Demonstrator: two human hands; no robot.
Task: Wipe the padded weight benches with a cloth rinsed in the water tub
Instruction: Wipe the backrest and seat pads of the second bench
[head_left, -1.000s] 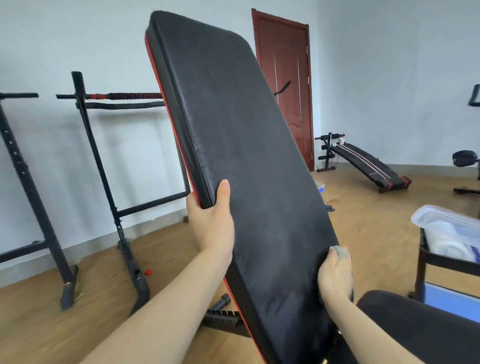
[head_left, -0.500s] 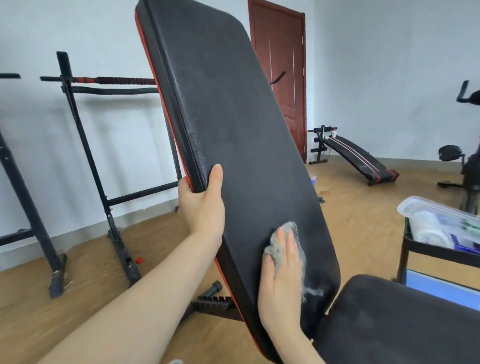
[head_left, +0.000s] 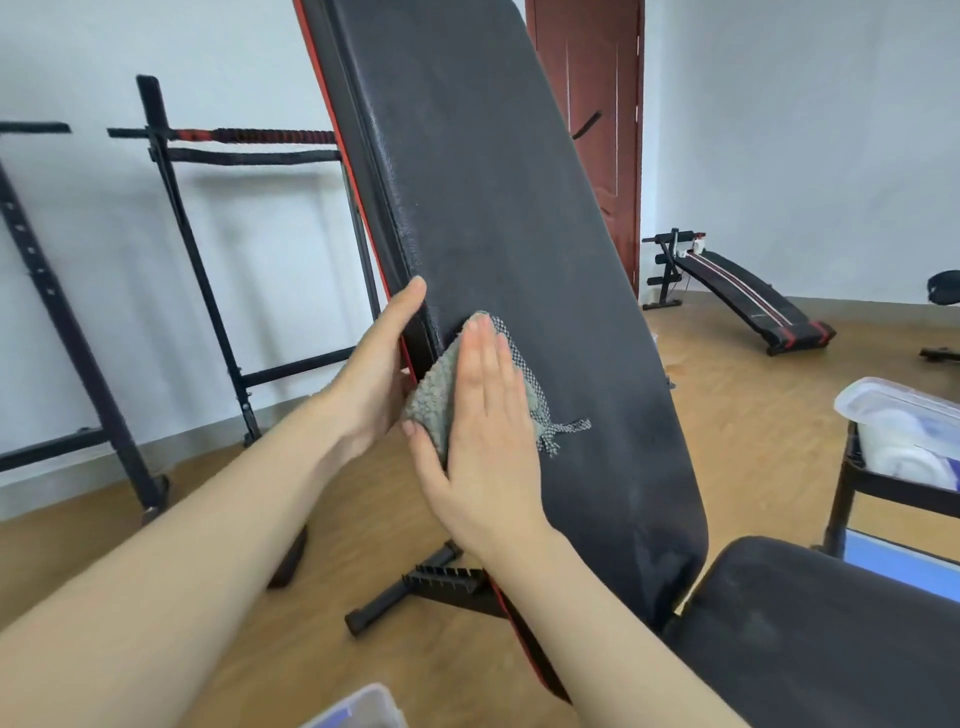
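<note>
The right hand (head_left: 488, 415) lies flat, fingers straight and together, pressing a grey cloth (head_left: 431, 400) against the steeply raised black backrest (head_left: 498, 182) of the weight bench. It sits close to the pad's left edge, about halfway up what shows. A frayed mesh corner of the cloth trails out to the right of the palm. The left hand (head_left: 374, 374) grips that same left edge just beside the cloth, thumb up along the front face and fingers tucked behind, bracing the pad. The bench's seat pad (head_left: 831, 634) sits low at the right, touched by neither hand.

From where I stand this looks like the wiping step itself, mid-pad. The lower backrest shows faint damp-looking streaks while the upper stretch looks dull and dusty, so I'd judge a good deal is left. The next move likely calls for firm, flat pressure carried up or across, with the left hand steadying the edge. A clear plastic tub (head_left: 358, 709) pokes in at the bottom of the view; whether it holds water I cannot tell. A sit-up bench (head_left: 743, 296) waits by the far wall.
</note>
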